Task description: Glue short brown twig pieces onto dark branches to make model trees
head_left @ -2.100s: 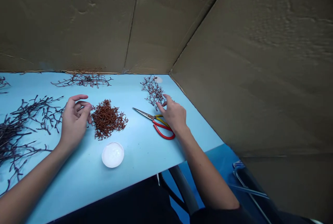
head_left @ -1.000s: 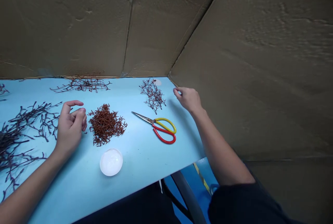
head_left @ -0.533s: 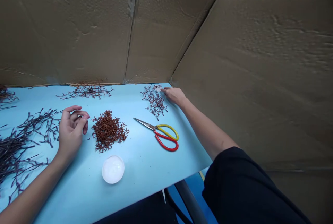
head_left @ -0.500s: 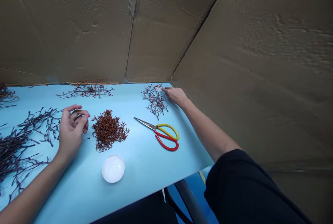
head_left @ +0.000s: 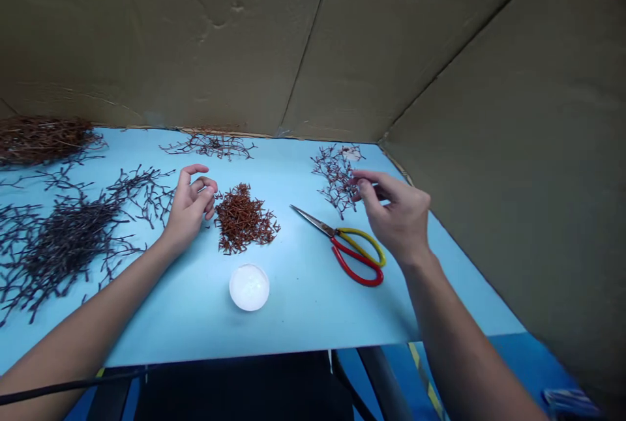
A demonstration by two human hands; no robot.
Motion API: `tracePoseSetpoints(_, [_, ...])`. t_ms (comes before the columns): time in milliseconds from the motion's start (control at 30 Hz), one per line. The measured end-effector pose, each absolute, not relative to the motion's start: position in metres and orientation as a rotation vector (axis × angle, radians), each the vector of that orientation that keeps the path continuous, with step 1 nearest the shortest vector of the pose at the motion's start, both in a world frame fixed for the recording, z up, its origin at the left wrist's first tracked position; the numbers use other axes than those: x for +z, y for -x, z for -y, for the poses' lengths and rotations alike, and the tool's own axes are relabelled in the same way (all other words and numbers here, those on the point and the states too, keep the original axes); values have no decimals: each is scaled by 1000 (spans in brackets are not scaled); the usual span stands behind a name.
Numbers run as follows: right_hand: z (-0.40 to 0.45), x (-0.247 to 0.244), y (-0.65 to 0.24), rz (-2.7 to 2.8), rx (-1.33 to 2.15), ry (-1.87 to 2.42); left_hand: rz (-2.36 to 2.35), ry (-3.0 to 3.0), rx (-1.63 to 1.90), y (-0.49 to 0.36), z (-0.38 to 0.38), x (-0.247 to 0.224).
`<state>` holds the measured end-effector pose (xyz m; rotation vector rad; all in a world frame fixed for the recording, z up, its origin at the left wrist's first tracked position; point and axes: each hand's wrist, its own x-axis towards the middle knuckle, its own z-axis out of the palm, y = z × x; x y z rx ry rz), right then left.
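My left hand [head_left: 190, 206] is held just left of a heap of short reddish-brown twig pieces [head_left: 244, 219]. Its thumb presses against curled fingers, and whatever may be between them is hidden. Over on the right, my right hand [head_left: 394, 209] hovers by a loose patch of thin branched twigs [head_left: 335, 173], its fingers half bent and apart with nothing visible in them. Scissors [head_left: 337, 238] with one yellow and one red handle lie between the heap and my right hand, blades toward the upper left. Nearer me stands a small round white dish [head_left: 249, 287].
Dark branched twigs [head_left: 73, 232] spread over the left of the light-blue table [head_left: 313, 323]. A reddish-brown twig pile [head_left: 46, 141] lies at the back left, and more thin twigs [head_left: 210, 145] at the back middle. Cardboard walls [head_left: 220, 43] stand behind and at right.
My right hand has drawn back toward me from the far edge of the branched twigs. The view has swung left; my left hand keeps its pose beside the heap.
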<state>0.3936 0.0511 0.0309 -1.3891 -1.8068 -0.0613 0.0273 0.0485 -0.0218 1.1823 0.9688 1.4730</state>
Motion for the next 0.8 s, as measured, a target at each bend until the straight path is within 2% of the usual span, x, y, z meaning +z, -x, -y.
tracePoseSetpoints(100, [-38, 29, -352, 1951, 1, 1235, -1080, -1472, 1360, -10, -52, -8])
tracePoseSetpoints(233, [-37, 16, -318, 2119, -38, 1057, -1298, -2079, 787, 30, -55, 16])
tracePoseSetpoints(333, [-41, 1, -309, 2148, -1, 1008, -1490, -2234, 601, 57, -57, 27])
tracePoseSetpoints(633, [-31, -27, -310, 2277, -18, 1001, -1725, -2503, 305, 61, -63, 0])
tracePoseSetpoints(800, [-28, -27, -309, 2269, 18, 1017, -1797, -2576, 312, 54, -65, -12])
